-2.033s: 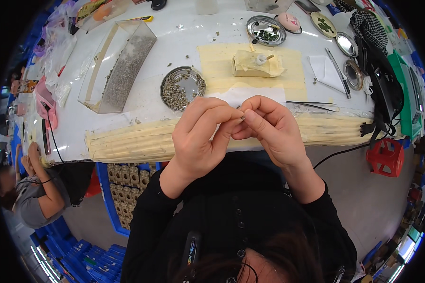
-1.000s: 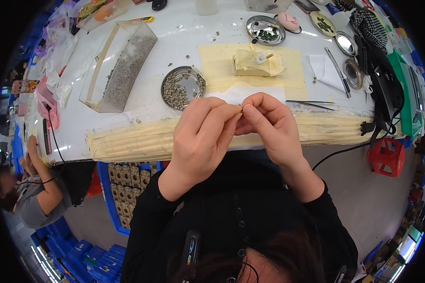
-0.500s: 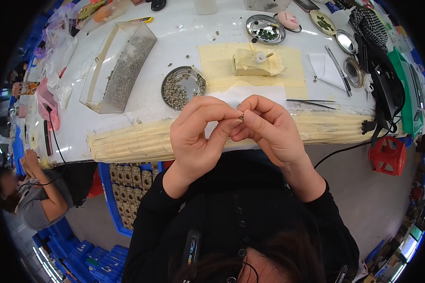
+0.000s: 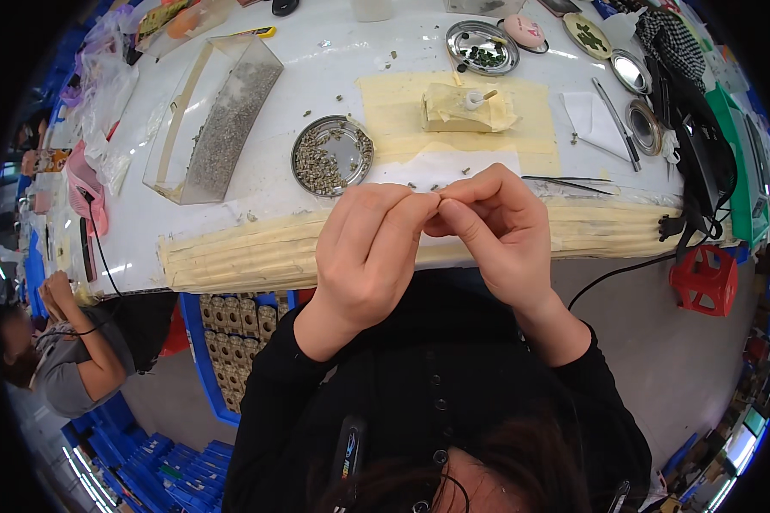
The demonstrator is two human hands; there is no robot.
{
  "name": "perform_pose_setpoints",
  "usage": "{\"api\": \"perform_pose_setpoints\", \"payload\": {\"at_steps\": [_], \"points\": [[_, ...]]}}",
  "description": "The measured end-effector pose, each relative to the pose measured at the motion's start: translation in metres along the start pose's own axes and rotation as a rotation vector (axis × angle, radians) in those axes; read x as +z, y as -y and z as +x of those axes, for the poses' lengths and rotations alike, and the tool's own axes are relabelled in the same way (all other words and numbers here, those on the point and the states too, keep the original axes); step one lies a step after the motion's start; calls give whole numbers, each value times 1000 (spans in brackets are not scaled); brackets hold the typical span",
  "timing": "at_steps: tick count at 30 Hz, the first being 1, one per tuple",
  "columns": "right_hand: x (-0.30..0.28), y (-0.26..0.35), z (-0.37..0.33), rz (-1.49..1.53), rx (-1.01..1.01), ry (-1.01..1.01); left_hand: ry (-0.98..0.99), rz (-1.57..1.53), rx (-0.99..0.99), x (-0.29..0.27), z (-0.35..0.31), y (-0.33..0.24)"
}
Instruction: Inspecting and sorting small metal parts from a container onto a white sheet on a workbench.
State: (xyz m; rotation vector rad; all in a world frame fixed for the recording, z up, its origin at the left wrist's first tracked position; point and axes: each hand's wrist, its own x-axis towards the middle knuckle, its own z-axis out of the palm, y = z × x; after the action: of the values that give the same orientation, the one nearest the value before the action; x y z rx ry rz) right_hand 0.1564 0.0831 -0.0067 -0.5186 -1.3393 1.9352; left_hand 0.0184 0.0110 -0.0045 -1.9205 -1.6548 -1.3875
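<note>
My left hand (image 4: 370,248) and my right hand (image 4: 500,231) meet at the table's front edge, fingertips pinched together. Whatever is between them is hidden by the fingers. Just beyond, a white sheet (image 4: 441,167) bears a few tiny metallic parts (image 4: 435,186). Left of my hands stands a round metal dish (image 4: 351,152) partly filled with many small brass-grey parts (image 4: 318,171). Tweezers (image 4: 569,181) lie to the right of my right hand.
A clear bin (image 4: 231,120) of small parts stands at left. Farther back are a taped block (image 4: 453,120) holding a small white cup, a dish of dark green pieces (image 4: 483,53), and a pen (image 4: 612,115). A red stool (image 4: 703,280) is at right; another person (image 4: 85,350) sits at left.
My left hand has turned, its back now more upward and the fingers more folded. My right hand has shifted slightly up and right. Small parts on the white sheet have come into sight.
</note>
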Motion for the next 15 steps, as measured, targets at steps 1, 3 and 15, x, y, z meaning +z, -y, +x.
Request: {"api": "perform_pose_setpoints", "payload": {"at_steps": [1,3,15], "points": [[1,0,0,-25,-16,-3,-5,-9,-16,0,0,-1],[0,2,0,24,47,10,-16,-26,-47,-1,1,-3],[-14,3,4,415,394,164,24,-648,-332,-3,-4,6]]}}
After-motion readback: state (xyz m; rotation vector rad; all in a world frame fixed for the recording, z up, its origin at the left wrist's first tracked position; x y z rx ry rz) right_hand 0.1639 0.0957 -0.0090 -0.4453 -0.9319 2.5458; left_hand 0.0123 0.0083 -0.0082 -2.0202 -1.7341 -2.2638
